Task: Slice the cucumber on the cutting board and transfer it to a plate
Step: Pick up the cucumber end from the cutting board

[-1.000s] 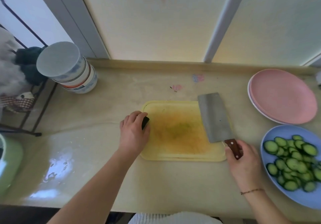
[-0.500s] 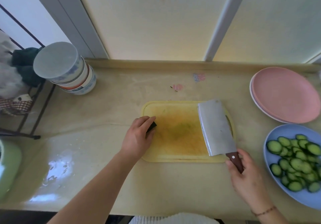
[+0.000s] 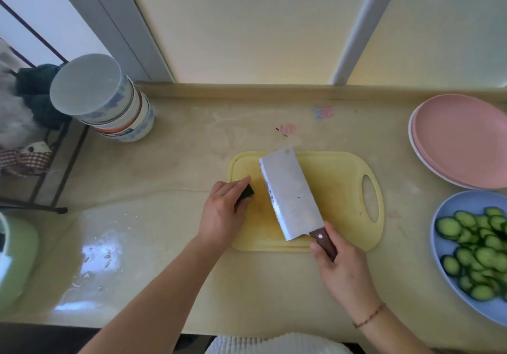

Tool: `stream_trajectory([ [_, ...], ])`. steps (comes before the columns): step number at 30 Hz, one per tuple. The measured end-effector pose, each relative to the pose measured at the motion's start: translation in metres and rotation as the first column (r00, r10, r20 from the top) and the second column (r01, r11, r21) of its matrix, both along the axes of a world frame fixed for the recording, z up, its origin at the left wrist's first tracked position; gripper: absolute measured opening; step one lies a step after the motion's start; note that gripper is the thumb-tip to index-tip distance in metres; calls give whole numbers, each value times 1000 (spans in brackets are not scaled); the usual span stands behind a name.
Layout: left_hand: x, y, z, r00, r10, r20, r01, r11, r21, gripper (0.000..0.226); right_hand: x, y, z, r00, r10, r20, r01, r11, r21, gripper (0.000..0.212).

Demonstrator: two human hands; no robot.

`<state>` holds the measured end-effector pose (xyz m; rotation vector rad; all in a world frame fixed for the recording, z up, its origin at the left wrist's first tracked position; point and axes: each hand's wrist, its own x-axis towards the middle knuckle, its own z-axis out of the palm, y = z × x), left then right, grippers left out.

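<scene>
A yellow cutting board point(image 3: 340, 178) lies in the middle of the counter. My left hand point(image 3: 223, 213) rests at its left edge and pinches a small dark cucumber end piece point(image 3: 247, 192). My right hand point(image 3: 338, 264) grips the wooden handle of a cleaver point(image 3: 290, 194), whose wide blade lies slanted over the board's middle, just right of the cucumber piece. Several cucumber slices point(image 3: 478, 246) are piled on a blue plate point(image 3: 441, 287) at the right edge.
A stack of pink plates point(image 3: 461, 139) sits at the back right. Stacked bowls point(image 3: 109, 106) stand at the back left beside a black wire rack point(image 3: 41, 189). A green container point(image 3: 15, 257) is at the left edge. The counter's front edge runs along the bottom.
The cleaver has swung left across the board, from its right side to its middle, close to the cucumber piece. My left hand has shifted slightly onto the board with the piece.
</scene>
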<state>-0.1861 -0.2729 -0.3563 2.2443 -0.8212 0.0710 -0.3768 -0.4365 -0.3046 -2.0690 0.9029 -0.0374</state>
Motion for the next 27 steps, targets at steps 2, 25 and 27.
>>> stream_trajectory([
  [2,-3,0,2,999,21,-37,-21,1000,0,45,3,4,0,1000,26,1,-26,1000,-11,54],
  [25,-11,-29,12,915,-265,304,229,962,151,29,-26,-26,3,997,-43,-59,55,975,214,49],
  [27,-17,-30,17,896,-294,334,248,953,174,29,-34,-29,6,997,-43,-69,56,980,193,45],
])
